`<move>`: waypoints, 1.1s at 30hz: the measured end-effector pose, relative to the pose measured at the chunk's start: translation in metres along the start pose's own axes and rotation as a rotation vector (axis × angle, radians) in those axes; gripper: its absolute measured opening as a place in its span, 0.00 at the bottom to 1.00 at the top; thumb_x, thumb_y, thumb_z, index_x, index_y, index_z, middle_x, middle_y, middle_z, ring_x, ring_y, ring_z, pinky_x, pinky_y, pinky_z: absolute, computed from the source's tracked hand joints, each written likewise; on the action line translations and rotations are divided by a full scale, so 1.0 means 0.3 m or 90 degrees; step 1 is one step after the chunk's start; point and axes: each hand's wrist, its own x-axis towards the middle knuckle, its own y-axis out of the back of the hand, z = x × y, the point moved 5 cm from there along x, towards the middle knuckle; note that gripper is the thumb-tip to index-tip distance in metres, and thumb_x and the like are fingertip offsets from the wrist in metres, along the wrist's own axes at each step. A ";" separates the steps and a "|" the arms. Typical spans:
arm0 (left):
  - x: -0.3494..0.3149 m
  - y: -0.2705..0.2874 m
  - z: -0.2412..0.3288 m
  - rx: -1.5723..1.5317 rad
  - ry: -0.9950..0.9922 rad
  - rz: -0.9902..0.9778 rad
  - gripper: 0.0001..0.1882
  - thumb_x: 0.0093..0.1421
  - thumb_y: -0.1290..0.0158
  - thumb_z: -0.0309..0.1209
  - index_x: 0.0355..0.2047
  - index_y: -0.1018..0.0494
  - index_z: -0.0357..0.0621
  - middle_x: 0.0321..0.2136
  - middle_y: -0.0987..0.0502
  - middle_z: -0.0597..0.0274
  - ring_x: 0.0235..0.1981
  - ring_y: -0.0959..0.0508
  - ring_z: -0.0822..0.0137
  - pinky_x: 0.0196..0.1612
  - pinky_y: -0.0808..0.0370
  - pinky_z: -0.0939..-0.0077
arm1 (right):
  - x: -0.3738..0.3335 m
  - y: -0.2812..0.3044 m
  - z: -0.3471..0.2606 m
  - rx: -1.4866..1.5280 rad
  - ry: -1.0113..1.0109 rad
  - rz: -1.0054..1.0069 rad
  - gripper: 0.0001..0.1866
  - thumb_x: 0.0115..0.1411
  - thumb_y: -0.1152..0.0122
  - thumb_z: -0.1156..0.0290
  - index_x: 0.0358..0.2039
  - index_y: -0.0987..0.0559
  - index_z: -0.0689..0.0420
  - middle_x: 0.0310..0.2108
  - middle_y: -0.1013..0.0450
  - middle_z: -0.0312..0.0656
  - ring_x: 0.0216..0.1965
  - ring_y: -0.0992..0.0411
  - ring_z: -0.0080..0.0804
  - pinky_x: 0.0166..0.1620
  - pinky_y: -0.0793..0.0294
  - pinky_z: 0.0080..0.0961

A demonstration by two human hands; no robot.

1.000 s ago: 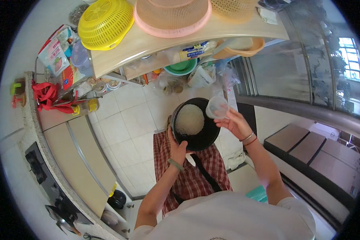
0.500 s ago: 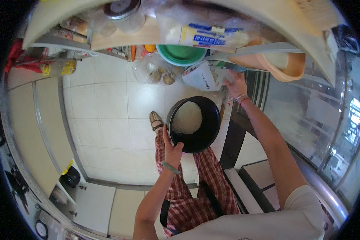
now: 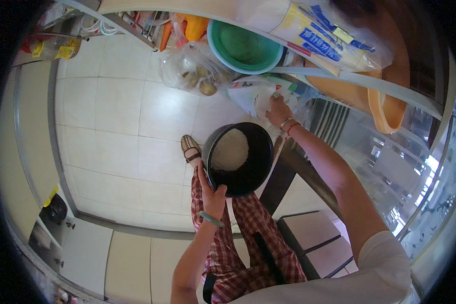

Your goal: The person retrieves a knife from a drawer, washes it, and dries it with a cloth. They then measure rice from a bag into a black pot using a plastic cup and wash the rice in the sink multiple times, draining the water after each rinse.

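In my left hand (image 3: 213, 196) is a black inner pot (image 3: 245, 177), tilted, its rim gripped with the thumb over the near edge and the fingers along the outside. White rice grains (image 3: 230, 150) lie against the left side inside it. Beyond the pot, my right hand (image 3: 279, 110) is at a white printed plastic bag (image 3: 245, 93), its fingers bent and closed on the bag's upper part. The bag's contents are hidden from this view.
A green basin (image 3: 245, 45) stands behind the bag, beside a clear bag of potatoes (image 3: 190, 73) and a carrot (image 3: 165, 35). Overhead, a shelf holds a yellow-and-blue package (image 3: 319, 33) and an orange plastic container (image 3: 387, 109). A cupboard door (image 3: 86, 253) hangs open at lower left.
My right hand has moved left and slightly nearer, onto the white bag. The view has shifted, bringing the green basin further out from under the shelf. The pot stays in my left hand.
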 end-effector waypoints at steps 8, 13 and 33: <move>0.083 0.001 -0.018 -0.025 -0.046 0.041 0.50 0.46 0.59 0.10 0.69 0.58 0.57 0.59 0.41 0.58 0.54 0.34 0.64 0.51 0.29 0.74 | 0.171 -0.125 0.106 0.126 0.131 -0.142 0.28 0.64 0.54 0.51 0.58 0.34 0.56 0.57 0.35 0.48 0.58 0.38 0.45 0.60 0.38 0.42; 0.131 0.016 -0.052 0.011 -0.028 0.038 0.49 0.46 0.59 0.12 0.69 0.58 0.53 0.62 0.43 0.57 0.61 0.40 0.60 0.59 0.35 0.68 | 0.245 -0.276 0.145 1.364 -0.388 -0.292 0.20 0.68 0.60 0.63 0.56 0.31 0.54 0.54 0.31 0.42 0.54 0.33 0.40 0.55 0.31 0.38; 0.220 0.018 -0.107 -0.045 -0.045 0.044 0.51 0.44 0.59 0.08 0.69 0.59 0.52 0.63 0.46 0.54 0.61 0.40 0.61 0.61 0.39 0.70 | 0.377 -0.360 0.142 1.228 -0.286 -0.202 0.21 0.68 0.59 0.57 0.56 0.31 0.52 0.53 0.29 0.42 0.51 0.30 0.40 0.53 0.28 0.37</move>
